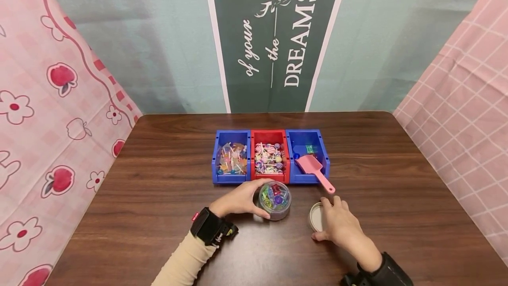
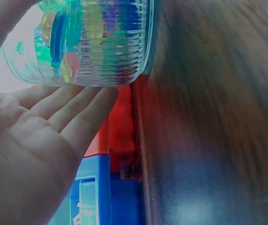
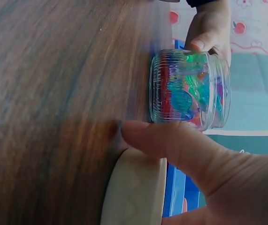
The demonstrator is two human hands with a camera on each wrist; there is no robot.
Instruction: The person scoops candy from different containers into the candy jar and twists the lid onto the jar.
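Note:
A clear ribbed glass jar (image 1: 274,201) of colourful translucent pieces stands on the table, its top uncovered. My left hand (image 1: 242,197) holds it from the left, thumb on the near side and fingers along the far side. In the right wrist view the jar (image 3: 187,89) shows its ribbed wall and bright contents. To the right, my right hand (image 1: 340,223) grips a round cream lid (image 1: 317,217) by its edge, thumb at the near side and fingers at the far side. That lid (image 3: 136,192) appears close to the tabletop in the right wrist view.
Three joined bins stand behind the jar. The left blue bin (image 1: 214,169) holds wrapped sweets on sticks, the red bin (image 1: 268,136) small lollipops. A pink scoop (image 1: 311,164) leans over the front of the right blue bin (image 1: 303,138), which holds a few pieces. Curtains surround the wooden table (image 1: 158,180).

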